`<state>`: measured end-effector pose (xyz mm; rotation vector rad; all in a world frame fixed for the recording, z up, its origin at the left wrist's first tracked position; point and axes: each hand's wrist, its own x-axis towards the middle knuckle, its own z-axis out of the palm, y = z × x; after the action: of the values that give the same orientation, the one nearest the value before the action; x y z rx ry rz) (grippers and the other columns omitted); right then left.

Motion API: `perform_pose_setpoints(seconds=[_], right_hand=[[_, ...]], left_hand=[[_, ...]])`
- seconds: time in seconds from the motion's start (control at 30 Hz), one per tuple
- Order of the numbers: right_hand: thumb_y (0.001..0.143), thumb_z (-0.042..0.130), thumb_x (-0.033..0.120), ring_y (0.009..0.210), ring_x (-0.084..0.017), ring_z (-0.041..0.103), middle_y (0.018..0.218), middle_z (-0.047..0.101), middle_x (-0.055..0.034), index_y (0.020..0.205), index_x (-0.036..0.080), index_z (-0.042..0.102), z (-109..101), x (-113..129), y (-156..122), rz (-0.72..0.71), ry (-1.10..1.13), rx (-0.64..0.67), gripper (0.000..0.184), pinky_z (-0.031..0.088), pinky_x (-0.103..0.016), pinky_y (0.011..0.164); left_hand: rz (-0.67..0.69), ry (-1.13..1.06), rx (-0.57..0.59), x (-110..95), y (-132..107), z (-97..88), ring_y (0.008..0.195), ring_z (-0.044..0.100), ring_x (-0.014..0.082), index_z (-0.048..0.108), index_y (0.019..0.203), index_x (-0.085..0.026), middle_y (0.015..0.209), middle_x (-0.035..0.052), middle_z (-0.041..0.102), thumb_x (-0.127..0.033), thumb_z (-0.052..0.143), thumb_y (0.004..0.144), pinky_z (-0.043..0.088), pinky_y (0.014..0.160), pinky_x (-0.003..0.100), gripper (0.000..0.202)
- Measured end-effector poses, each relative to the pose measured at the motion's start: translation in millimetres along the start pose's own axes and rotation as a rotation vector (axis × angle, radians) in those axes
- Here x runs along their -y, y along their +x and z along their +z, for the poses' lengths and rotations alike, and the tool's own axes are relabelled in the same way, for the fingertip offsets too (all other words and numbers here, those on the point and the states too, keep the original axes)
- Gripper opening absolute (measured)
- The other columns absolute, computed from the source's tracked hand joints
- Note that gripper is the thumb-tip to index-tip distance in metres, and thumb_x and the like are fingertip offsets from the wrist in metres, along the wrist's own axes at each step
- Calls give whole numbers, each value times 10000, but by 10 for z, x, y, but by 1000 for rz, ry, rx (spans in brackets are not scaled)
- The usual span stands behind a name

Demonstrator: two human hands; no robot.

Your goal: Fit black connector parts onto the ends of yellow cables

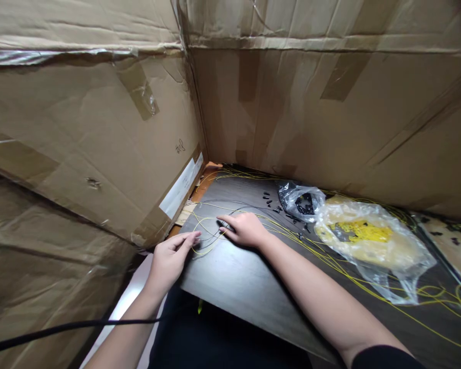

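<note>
My left hand (171,256) is closed in a pinch at the table's left edge, with a thin yellow cable (204,253) curving from its fingertips. The exact spot of the grip is too small to make out. To its right, my right hand (246,229) rests low over the table (230,277), with index finger and thumb apart. A dark patch shows between those fingers; I cannot tell whether it is shadow or a small part. Loops of yellow cable and thin dark strands pass between the two hands. More yellow cables (330,261) run off toward the right.
Small black parts (267,197) lie scattered beyond my right hand. Behind them are a clear bag of black parts (303,202) and a larger plastic bag of yellow parts (369,233). Cardboard walls (311,113) close in the left and back. A black cord (77,324) crosses the lower left.
</note>
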<state>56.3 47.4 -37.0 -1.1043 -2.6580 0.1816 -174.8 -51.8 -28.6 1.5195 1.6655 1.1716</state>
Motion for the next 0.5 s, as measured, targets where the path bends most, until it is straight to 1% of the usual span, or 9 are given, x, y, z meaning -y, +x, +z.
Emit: perform_pose_setpoints(seconds=[0.07, 0.17, 0.2, 0.27, 0.37, 0.5], right_hand=[[1031, 381, 448, 898, -204, 666, 1078, 718, -60, 1360, 291, 567, 11, 18, 53, 64, -15, -30, 410, 412, -275, 701], [1053, 309, 423, 926, -196, 648, 1167, 662, -78, 1362, 284, 572, 25, 52, 139, 147, -38, -96, 429, 419, -277, 695], [1049, 321, 436, 930, -189, 641, 1209, 636, -77, 1333, 291, 598, 27, 62, 156, 146, -42, -107, 422, 418, -274, 686], [1033, 371, 478, 916, -172, 632, 1247, 604, -62, 1236, 302, 666, 26, 73, 161, 97, -43, -102, 399, 409, -267, 664], [1026, 384, 515, 874, -157, 623, 1185, 623, -41, 1101, 287, 727, 22, 60, 113, 1, -36, -63, 419, 385, -268, 649], [1042, 333, 511, 831, -150, 620, 1103, 657, -43, 957, 230, 745, 19, 26, 60, -1, -67, -10, 506, 357, -277, 654]], left_hand=[[-28, -13, 10, 12, 2, -19, 871, 744, 235, 787, 1000, -169, 923, 84, 785, -575, 610, 876, 593, 863, 346, 461], [-78, -30, -58, 56, 2, -50, 864, 744, 235, 789, 969, -160, 922, 88, 785, -604, 585, 880, 583, 887, 358, 496], [-99, -47, -82, 74, 4, -59, 857, 745, 234, 787, 969, -156, 928, 91, 784, -613, 568, 887, 585, 884, 362, 512], [-134, -86, -116, 108, 8, -73, 848, 747, 234, 783, 976, -147, 942, 99, 783, -627, 538, 899, 589, 876, 369, 544], [-153, -114, -135, 137, 8, -81, 862, 749, 239, 782, 980, -138, 952, 106, 782, -637, 530, 898, 589, 890, 379, 565], [-142, -97, -150, 139, -11, -76, 894, 746, 246, 782, 996, -138, 960, 108, 781, -628, 537, 899, 584, 914, 393, 556]])
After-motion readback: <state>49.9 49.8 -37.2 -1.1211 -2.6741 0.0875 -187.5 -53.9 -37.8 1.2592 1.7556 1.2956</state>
